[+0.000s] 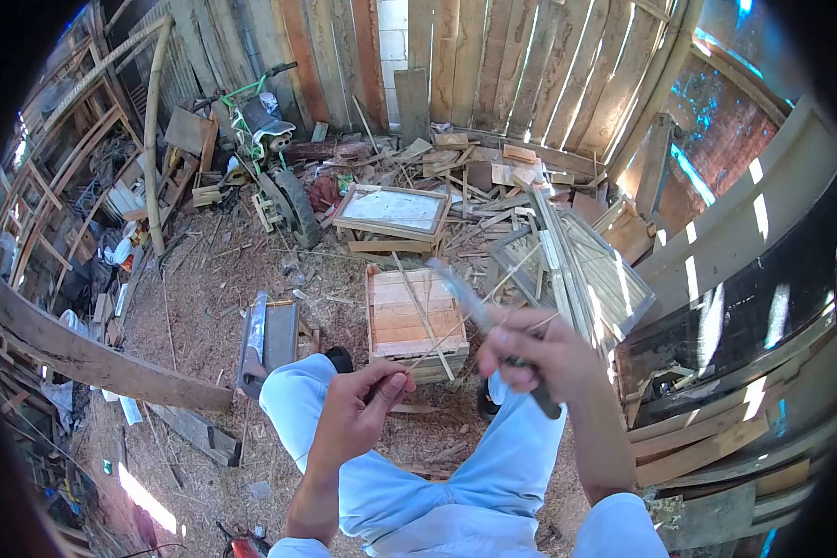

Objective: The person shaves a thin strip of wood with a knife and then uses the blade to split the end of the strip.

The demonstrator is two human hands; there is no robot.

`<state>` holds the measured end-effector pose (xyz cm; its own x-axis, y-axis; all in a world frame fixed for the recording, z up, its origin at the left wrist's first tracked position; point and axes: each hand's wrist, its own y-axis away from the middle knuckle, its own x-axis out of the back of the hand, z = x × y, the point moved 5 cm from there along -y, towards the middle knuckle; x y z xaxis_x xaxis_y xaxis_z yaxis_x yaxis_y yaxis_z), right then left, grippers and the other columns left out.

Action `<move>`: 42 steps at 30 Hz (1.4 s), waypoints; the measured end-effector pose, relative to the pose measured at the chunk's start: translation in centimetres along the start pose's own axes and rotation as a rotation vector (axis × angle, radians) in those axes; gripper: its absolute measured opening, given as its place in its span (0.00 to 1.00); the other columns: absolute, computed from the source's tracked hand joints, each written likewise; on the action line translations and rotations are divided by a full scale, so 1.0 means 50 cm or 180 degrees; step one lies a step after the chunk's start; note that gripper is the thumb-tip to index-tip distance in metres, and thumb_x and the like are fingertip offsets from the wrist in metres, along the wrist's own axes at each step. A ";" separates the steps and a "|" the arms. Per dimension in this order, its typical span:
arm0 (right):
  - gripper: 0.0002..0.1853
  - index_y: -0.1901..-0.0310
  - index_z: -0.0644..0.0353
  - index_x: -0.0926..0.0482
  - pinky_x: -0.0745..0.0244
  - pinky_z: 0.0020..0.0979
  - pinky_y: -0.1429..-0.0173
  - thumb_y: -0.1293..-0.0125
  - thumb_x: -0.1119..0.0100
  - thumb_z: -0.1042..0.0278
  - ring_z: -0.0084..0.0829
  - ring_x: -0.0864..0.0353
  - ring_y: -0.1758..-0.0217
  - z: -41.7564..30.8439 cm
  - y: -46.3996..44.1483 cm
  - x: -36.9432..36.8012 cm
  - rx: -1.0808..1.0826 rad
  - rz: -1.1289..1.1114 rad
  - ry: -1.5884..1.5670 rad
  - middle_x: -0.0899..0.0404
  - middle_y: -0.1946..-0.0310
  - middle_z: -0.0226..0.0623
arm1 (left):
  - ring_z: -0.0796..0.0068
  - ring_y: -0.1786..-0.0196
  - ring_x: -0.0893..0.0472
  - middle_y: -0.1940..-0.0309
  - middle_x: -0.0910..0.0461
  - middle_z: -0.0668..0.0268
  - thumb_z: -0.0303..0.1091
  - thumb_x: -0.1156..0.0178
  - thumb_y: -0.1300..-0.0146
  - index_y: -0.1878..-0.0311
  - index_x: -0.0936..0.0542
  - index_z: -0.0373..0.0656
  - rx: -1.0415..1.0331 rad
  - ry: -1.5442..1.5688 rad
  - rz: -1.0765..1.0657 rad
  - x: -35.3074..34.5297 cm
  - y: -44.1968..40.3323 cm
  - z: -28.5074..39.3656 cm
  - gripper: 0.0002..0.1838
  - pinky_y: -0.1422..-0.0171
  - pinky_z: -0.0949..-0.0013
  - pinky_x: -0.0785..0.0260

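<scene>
My right hand [539,358] is wrapped around the dark handle of a knife [463,299], its long blade slanting up and to the left, slightly blurred. Between the thumb and fingers of my left hand [358,414] is the end of a thin wooden strip [437,344]. The strip runs up and to the right, passing behind the blade and the right hand. Whether the blade touches it, I cannot tell. Below and beyond the hands stands a wooden crate [400,298] between my knees, with a longer loose strip [417,302] lying across its top.
A dark box-like seat [274,339] is at my left knee. Farther off lie a framed panel [391,209], a small motorbike [274,158] and heaped wood scraps [493,172]. Boards [763,446] are stacked at right. A wooden beam [102,349] crosses the left side.
</scene>
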<state>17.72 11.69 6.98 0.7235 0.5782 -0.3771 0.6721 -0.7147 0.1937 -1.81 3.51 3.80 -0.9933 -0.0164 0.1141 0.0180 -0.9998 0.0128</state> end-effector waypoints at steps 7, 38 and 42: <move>0.11 0.53 0.68 0.26 0.44 0.17 0.82 0.32 0.46 0.71 0.14 0.36 0.81 -0.016 0.000 0.036 0.0094 0.0074 -0.0479 0.24 0.71 0.35 | 0.86 0.68 0.27 0.72 0.22 0.69 0.24 0.47 0.32 0.61 0.22 0.32 -0.0101 -0.0078 0.0002 0.006 0.005 0.000 0.06 0.64 0.81 0.33; 0.26 0.34 0.63 0.39 0.47 0.14 0.85 0.32 0.49 0.69 0.11 0.41 0.86 -0.054 0.017 0.070 0.0633 0.0676 -0.0650 0.25 0.75 0.32 | 0.88 0.71 0.31 0.73 0.22 0.72 0.27 0.46 0.32 0.62 0.22 0.34 -0.0106 -0.0049 0.0116 0.018 0.001 0.001 0.07 0.68 0.81 0.39; 0.27 0.32 0.63 0.42 0.47 0.14 0.85 0.31 0.50 0.70 0.12 0.39 0.85 -0.060 0.028 0.065 0.1087 0.0415 -0.0953 0.24 0.74 0.35 | 0.88 0.70 0.31 0.73 0.22 0.72 0.28 0.47 0.31 0.62 0.22 0.34 0.0005 -0.0060 0.0110 0.015 0.001 0.000 0.07 0.67 0.81 0.38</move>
<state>21.51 13.74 8.76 0.6876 0.3719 -0.6236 0.4521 -0.8913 -0.0331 -2.53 3.45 3.91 -0.9898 -0.0505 0.1332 0.0523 -0.9986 0.0099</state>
